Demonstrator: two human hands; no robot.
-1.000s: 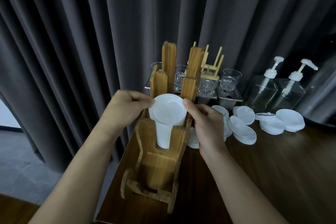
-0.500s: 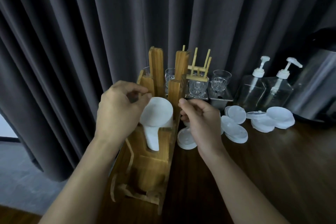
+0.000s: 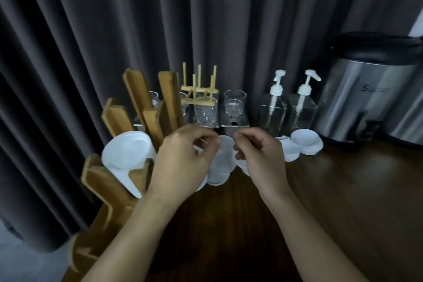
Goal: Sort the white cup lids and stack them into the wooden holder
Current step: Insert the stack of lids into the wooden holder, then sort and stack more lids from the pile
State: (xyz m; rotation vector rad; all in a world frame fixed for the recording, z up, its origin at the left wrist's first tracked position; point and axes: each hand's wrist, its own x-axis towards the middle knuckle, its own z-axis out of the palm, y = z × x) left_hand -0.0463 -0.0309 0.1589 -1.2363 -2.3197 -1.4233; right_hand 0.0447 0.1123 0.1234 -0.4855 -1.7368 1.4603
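The wooden holder (image 3: 107,181) stands at the table's left edge, and a stack of white lids (image 3: 127,152) lies in its slot. Loose white lids (image 3: 220,165) are piled on the table in the middle, with more lids (image 3: 305,142) to the right. My left hand (image 3: 183,162) and my right hand (image 3: 261,158) hover side by side over the middle pile. On both hands the fingers are curled and the fingertips come close to the rim of the top lid. The frame is blurred, so a grip on that lid does not show.
Behind the lids stand clear glasses (image 3: 234,104) on metal trays, a small wooden peg rack (image 3: 199,91), two pump bottles (image 3: 273,107) and a steel urn (image 3: 366,98). A dark curtain hangs behind. The table (image 3: 320,213) ends beside the holder on the left.
Both hands have left the holder's lid stack and moved right and down to the loose pile. The view has swung right, bringing the urn into sight.
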